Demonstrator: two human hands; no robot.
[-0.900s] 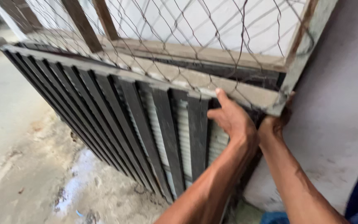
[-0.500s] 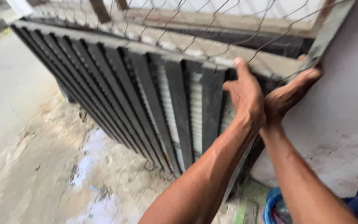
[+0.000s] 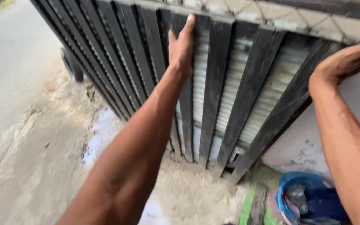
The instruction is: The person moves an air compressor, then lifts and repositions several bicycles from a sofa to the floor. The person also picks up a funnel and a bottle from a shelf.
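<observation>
Left hand (image 3: pixel 182 43) open, flat on black slatted metal gate (image 3: pixel 230 96); right hand (image 3: pixel 346 60) at its end post (grip not visible). Flat palm could slip; fingers risk pinching against the wall.

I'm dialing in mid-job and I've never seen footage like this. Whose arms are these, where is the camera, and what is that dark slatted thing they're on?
There is no machine here: the two bare arms belong to one person, and the single picture comes from a camera worn on that person's head, looking down and forward. The left hand lies flat, fingers stretched, against the dark vertical slats of a metal gate; it presses on the slats and does not grip them. The right hand is at the gate's end post by the grey wall; its fingers run out of the picture, so I cannot tell whether it grips. Wire mesh runs along the gate's top. A small wheel shows under the gate farther along. On the wet concrete ground by the wall sits a blue plastic bag.
</observation>
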